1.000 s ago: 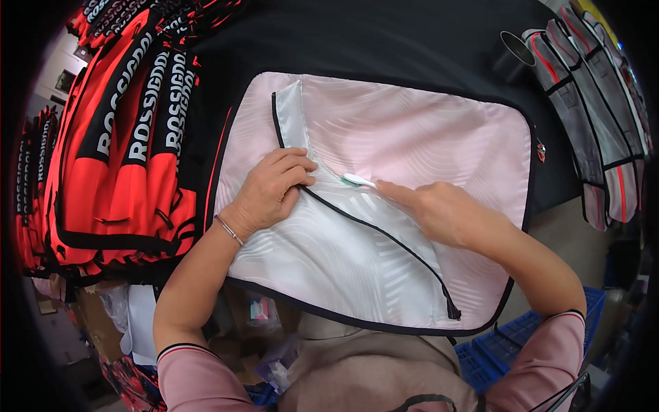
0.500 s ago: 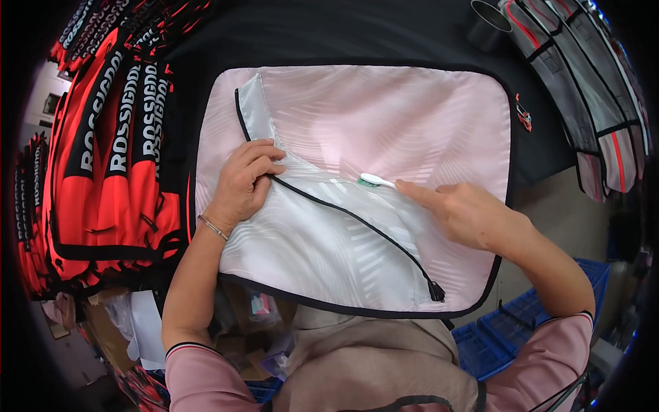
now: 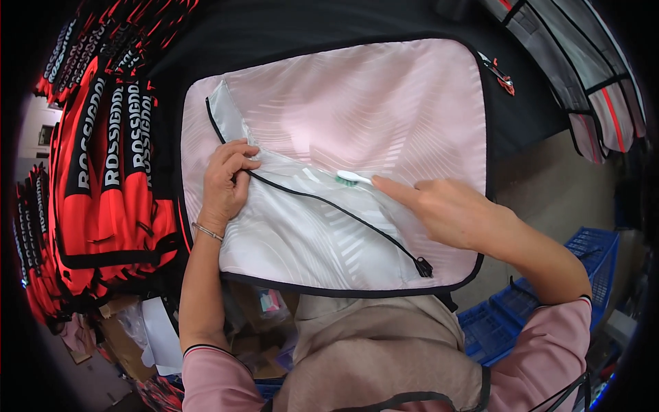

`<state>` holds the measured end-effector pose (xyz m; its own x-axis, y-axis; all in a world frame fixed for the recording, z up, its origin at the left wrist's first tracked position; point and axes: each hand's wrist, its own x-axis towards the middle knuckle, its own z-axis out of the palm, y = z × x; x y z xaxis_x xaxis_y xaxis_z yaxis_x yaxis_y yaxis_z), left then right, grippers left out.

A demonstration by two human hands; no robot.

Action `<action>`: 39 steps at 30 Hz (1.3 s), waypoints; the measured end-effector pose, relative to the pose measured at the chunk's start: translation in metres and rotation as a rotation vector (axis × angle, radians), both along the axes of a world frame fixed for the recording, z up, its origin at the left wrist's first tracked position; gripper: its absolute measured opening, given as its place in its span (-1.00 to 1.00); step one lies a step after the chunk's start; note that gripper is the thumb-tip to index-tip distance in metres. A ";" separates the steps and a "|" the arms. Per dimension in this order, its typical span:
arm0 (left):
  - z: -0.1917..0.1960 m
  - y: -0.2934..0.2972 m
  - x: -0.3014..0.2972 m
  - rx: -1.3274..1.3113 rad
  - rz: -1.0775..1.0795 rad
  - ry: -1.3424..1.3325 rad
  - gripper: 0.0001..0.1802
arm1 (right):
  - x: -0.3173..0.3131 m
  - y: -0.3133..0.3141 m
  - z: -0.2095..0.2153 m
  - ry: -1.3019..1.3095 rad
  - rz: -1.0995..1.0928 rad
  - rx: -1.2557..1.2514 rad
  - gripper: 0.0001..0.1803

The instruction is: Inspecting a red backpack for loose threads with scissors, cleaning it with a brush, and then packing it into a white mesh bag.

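Note:
A pink fabric panel [image 3: 425, 75] with black-bound edges and a pale wavy pattern lies in front of me. Across it runs a whitish flap [image 3: 309, 233] edged by a black zipper [image 3: 336, 206], its slider near the lower right corner. My left hand [image 3: 230, 178], a bracelet on its wrist, pinches the flap at the zipper's upper left part. In my right hand [image 3: 453, 214] is a toothbrush [image 3: 355, 178], white with green bristles, index finger stretched along the handle. The bristles rest on the fabric by the flap's seam. Most of the handle is hidden under the hand.
At left stand stacked red and black bags [image 3: 113, 185]. Grey bags with red stripes [image 3: 583, 75] lie at upper right. Small red-handled snips [image 3: 500, 74] lie beside the panel on the black table cover [image 3: 343, 27]. Blue plastic crates [image 3: 511, 309] stand at lower right.
My view has shifted and tilted, so the panel appears farther up and left, slightly turned. The dark cup has gone out of view. Both hands keep their holds; the brush stays near the seam.

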<state>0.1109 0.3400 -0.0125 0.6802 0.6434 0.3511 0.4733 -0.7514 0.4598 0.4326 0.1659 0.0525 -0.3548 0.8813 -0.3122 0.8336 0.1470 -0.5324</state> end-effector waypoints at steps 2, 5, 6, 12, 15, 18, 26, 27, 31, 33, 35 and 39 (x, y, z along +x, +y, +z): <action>-0.003 -0.002 0.000 -0.008 0.028 -0.024 -0.74 | -0.007 0.003 -0.009 -0.018 -0.004 0.058 -0.26; -0.004 -0.014 -0.001 0.006 0.069 -0.031 -0.74 | -0.005 -0.014 -0.008 -0.068 -0.023 0.107 -0.22; -0.005 -0.018 -0.003 -0.018 0.084 -0.048 -0.74 | -0.003 -0.023 -0.007 -0.097 -0.030 0.103 -0.21; -0.001 -0.039 -0.003 -0.025 0.124 -0.033 -0.75 | 0.015 -0.069 -0.005 -0.104 -0.084 0.086 -0.16; -0.006 -0.048 -0.004 -0.025 0.150 -0.035 -0.75 | 0.010 -0.071 -0.012 -0.136 -0.108 0.200 -0.14; -0.005 -0.070 -0.010 -0.031 0.204 -0.030 -0.75 | 0.013 -0.093 -0.019 -0.068 -0.130 0.141 -0.14; -0.008 -0.093 -0.014 0.005 0.247 -0.020 -0.72 | 0.015 -0.128 -0.034 -0.072 -0.233 0.155 -0.15; -0.008 -0.092 -0.014 0.003 0.234 -0.010 -0.70 | 0.014 -0.128 -0.040 -0.028 -0.261 0.286 -0.14; -0.011 -0.093 -0.019 0.039 0.223 0.009 -0.69 | 0.006 -0.151 -0.037 -0.009 -0.292 0.212 -0.15; -0.009 -0.097 -0.020 -0.055 0.262 -0.077 -0.69 | 0.009 -0.169 -0.025 -0.074 -0.270 -0.018 -0.16; 0.001 -0.107 -0.002 0.069 0.293 -0.018 -0.66 | 0.009 -0.177 -0.023 -0.065 -0.291 -0.026 -0.17; 0.037 -0.151 0.083 0.175 -0.014 0.029 -0.43 | 0.005 -0.180 -0.025 -0.057 -0.341 0.026 -0.17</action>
<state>0.1939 0.1891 0.0242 0.7002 0.5643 0.4373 0.4732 -0.8255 0.3076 0.4373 -0.0145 0.0278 -0.0208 0.9541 -0.2988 0.8652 -0.1326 -0.4836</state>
